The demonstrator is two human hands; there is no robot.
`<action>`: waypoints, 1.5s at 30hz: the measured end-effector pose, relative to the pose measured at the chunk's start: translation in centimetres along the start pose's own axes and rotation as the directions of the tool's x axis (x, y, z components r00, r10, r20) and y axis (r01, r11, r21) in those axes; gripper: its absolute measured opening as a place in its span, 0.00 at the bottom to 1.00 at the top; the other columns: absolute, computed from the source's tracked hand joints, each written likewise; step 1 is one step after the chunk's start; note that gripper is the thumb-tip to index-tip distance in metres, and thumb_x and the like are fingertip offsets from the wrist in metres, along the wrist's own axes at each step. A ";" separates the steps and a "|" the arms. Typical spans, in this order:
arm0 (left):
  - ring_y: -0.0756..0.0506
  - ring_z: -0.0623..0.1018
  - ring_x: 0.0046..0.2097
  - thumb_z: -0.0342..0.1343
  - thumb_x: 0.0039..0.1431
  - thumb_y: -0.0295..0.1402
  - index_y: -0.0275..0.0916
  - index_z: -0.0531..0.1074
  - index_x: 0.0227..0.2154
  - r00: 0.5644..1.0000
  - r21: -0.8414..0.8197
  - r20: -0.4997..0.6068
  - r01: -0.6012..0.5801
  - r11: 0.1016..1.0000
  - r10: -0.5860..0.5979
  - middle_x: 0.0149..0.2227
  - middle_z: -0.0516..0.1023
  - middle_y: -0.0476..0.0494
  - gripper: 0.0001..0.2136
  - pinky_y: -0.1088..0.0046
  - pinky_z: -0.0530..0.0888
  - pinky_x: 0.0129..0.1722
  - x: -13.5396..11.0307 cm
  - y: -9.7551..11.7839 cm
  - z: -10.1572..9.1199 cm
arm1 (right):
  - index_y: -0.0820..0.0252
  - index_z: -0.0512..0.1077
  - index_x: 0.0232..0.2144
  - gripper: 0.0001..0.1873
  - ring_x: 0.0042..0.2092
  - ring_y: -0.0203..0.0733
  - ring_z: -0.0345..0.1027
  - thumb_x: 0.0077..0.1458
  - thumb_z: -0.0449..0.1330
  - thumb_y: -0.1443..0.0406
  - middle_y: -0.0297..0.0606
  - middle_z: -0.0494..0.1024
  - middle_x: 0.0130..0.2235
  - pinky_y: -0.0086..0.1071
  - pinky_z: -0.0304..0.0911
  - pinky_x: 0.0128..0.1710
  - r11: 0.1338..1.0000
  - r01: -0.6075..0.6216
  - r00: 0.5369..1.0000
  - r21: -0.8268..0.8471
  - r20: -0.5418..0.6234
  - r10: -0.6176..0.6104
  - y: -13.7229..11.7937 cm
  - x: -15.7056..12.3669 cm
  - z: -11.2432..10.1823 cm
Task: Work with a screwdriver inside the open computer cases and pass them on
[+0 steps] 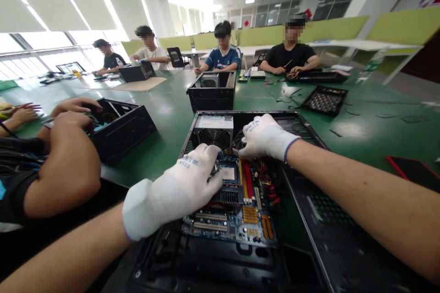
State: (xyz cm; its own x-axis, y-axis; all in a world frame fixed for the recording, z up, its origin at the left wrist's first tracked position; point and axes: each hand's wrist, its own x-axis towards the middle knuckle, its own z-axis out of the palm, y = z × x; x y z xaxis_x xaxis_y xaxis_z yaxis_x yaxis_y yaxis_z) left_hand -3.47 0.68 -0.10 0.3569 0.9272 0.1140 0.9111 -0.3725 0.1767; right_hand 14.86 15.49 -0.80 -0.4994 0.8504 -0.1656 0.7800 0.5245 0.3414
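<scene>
Room: an open hall with strip ceiling lights, roller blinds on the windows at left, and green partitions along the far side.
Bench: a long green bench [165, 119] runs away from the camera; other people sit along its far edge and at left, each at their own work.
Computer case: the open black computer case [309, 219] lies flat on the bench right in front of the person, long axis running from the camera toward the far side, open face up.
Motherboard: the motherboard [240, 210] lies flat inside the case, long side along the case's axis, red and yellow slots pointing away from the camera.
Power supply: a grey power supply [213, 129] with a round fan grille sits at the far end of the case, just beyond the board.
Left hand: the left hand [178, 187], in a white glove, rests on the board's left part — fingers [211, 158] curled together over something near the socket; what they press I cannot tell.
Right hand: the right hand [264, 137], also gloved, lies at the board's far edge beside the power supply, fingers bent down and close together; whether they pinch anything is hidden.
Neighbours: a second black case [120, 130] at left with another person's bare hands on it, a third case [213, 91] straight beyond, a black tray [325, 100] to the right.
In the way: the left glove covers part of the board.
</scene>
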 end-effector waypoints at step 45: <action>0.36 0.81 0.48 0.63 0.54 0.39 0.36 0.77 0.46 0.787 0.243 0.615 -0.245 0.938 0.046 0.46 0.81 0.34 0.18 0.63 0.78 0.47 12.4 -1.3 9.5 | 0.59 0.80 0.38 0.30 0.47 0.66 0.72 0.45 0.62 0.41 0.55 0.81 0.41 0.53 0.60 0.45 1.000 -0.010 0.996 0.021 -0.091 0.011 1.5 1.1 1.3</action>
State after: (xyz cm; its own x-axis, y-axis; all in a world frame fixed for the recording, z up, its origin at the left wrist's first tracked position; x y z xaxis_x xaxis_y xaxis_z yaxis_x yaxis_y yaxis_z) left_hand 1.77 13.08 -8.20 0.4502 0.7379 -0.5029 0.8176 -0.5670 -0.1000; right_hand 15.97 17.25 -1.69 -0.5226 0.8491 -0.0769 0.7923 0.5170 0.3239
